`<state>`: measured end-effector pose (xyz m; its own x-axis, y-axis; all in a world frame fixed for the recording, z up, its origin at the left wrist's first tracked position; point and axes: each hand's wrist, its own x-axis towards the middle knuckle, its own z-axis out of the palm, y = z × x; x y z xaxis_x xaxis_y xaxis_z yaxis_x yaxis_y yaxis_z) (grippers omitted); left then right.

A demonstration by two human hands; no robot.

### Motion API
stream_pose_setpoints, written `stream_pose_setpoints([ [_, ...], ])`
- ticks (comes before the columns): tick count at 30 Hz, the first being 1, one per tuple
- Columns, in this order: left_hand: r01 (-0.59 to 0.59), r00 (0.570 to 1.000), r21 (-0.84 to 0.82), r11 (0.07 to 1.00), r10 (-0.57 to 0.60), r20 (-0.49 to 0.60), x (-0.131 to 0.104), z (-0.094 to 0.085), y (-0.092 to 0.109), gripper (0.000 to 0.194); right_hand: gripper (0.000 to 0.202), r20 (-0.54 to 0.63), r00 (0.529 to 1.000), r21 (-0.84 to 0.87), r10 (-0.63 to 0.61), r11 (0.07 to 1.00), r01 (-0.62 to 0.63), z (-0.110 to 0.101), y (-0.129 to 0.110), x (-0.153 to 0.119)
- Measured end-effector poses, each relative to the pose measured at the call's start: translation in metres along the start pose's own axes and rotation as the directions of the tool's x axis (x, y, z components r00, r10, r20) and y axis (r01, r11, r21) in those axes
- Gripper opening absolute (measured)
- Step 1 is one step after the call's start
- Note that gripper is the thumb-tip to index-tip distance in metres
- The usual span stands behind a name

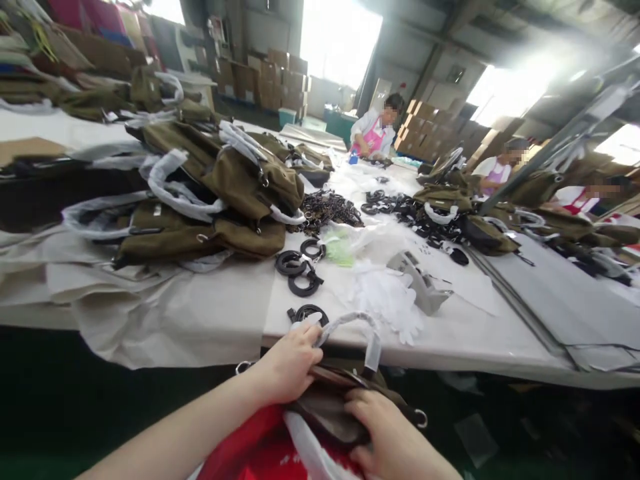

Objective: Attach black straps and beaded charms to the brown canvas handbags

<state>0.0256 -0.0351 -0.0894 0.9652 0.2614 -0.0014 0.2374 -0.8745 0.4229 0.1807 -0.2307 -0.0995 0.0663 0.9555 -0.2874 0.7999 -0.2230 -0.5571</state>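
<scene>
A dark olive handbag rests against my red apron at the table's front edge. Its mouth faces me, and its handles are wrapped in clear plastic. My left hand grips the upper rim near the far handle, fingers bent over it. On the right side of the opening, my right hand holds the near edge, with the thumb low and some fingertips inside the bag. A metal ring sticks out at the bag's right end. Just beyond my left fingers lies a coiled black strap.
Olive handbags are heaped at left, more at right. More coiled straps, a pile of chains, white packets and a grey tape dispenser lie on the table. A co-worker stands at the far end.
</scene>
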Motion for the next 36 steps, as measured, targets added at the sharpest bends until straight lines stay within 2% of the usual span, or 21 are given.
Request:
stream_pose_setpoints([
  [2,0.02,0.997,-0.012,1.0,-0.021,-0.07,-0.001,-0.021,-0.002,0.01,0.034,-0.069,0.996,-0.082,-0.052,0.996,0.047,0.001,-0.005,0.004],
  [4,0.065,0.985,0.014,0.998,-0.062,-0.16,-0.004,-0.045,-0.003,0.012,0.026,-0.109,0.976,-0.106,-0.187,0.979,0.176,-0.012,-0.019,0.005],
  [7,0.163,0.944,0.086,0.983,-0.13,-0.302,-0.011,-0.079,-0.003,0.015,0.019,-0.085,0.902,-0.056,-0.424,0.906,0.42,-0.051,-0.055,0.0],
  [10,0.284,0.863,0.146,0.948,-0.186,-0.47,-0.017,-0.109,-0.005,0.016,0.018,-0.001,0.814,0.0,-0.581,0.814,0.581,-0.094,-0.094,0.0],
  [12,0.371,0.8,0.179,0.911,-0.216,-0.56,-0.02,-0.128,-0.008,0.019,0.02,0.037,0.772,0.032,-0.634,0.773,0.634,-0.114,-0.117,0.007],
  [14,0.441,0.759,0.208,0.873,-0.239,-0.605,-0.021,-0.145,-0.016,0.021,0.021,0.054,0.754,0.044,-0.655,0.756,0.653,-0.127,-0.134,0.021],
  [17,0.478,0.749,0.249,0.843,-0.242,-0.617,-0.018,-0.166,-0.041,0.022,0.023,0.041,0.751,0.035,-0.66,0.752,0.659,-0.137,-0.147,0.055],
  [19,0.477,0.758,0.264,0.838,-0.24,-0.607,-0.01,-0.169,-0.066,0.023,0.025,0.028,0.755,0.018,-0.655,0.755,0.655,-0.137,-0.147,0.085],
  [21,0.474,0.77,0.245,0.846,-0.264,-0.581,0.0,-0.164,-0.094,0.022,0.026,0.001,0.773,-0.014,-0.634,0.773,0.634,-0.134,-0.139,0.116],
  [23,0.46,0.789,0.172,0.871,-0.312,-0.529,0.009,-0.157,-0.118,0.02,0.026,-0.062,0.8,-0.062,-0.597,0.802,0.594,-0.129,-0.127,0.143],
  [25,0.42,0.807,0.065,0.905,-0.339,-0.484,0.012,-0.154,-0.13,0.02,0.023,-0.133,0.818,-0.088,-0.56,0.829,0.553,-0.126,-0.114,0.162],
  [27,0.362,0.773,-0.016,0.932,-0.31,-0.554,0.005,-0.159,-0.129,0.033,0.018,-0.164,0.824,-0.066,-0.542,0.839,0.539,-0.128,-0.103,0.173],
  [29,0.252,0.76,-0.059,0.966,-0.235,-0.606,-0.011,-0.164,-0.116,0.029,0.014,-0.179,0.83,-0.015,-0.528,0.845,0.535,-0.132,-0.098,0.177],
  [30,0.181,0.782,-0.079,0.98,-0.192,-0.593,-0.021,-0.165,-0.109,0.026,0.013,-0.19,0.832,0.019,-0.522,0.845,0.534,-0.136,-0.097,0.178],
  [31,0.11,0.827,-0.07,0.992,-0.13,-0.547,-0.03,-0.165,-0.103,0.031,0.013,-0.199,0.833,0.059,-0.516,0.843,0.535,-0.14,-0.096,0.179],
  [33,0.028,0.883,0.03,0.999,-0.011,-0.469,-0.045,-0.158,-0.097,0.047,0.013,-0.208,0.836,0.148,-0.508,0.828,0.54,-0.153,-0.094,0.184],
  [35,0.029,0.907,0.115,0.993,0.022,-0.421,-0.051,-0.147,-0.102,0.057,0.017,-0.242,0.839,0.222,-0.487,0.814,0.537,-0.173,-0.088,0.2],
  [36,0.052,0.908,0.142,0.989,0.013,-0.418,-0.051,-0.142,-0.108,0.055,0.02,-0.292,0.843,0.237,-0.452,0.819,0.522,-0.186,-0.082,0.214],
])
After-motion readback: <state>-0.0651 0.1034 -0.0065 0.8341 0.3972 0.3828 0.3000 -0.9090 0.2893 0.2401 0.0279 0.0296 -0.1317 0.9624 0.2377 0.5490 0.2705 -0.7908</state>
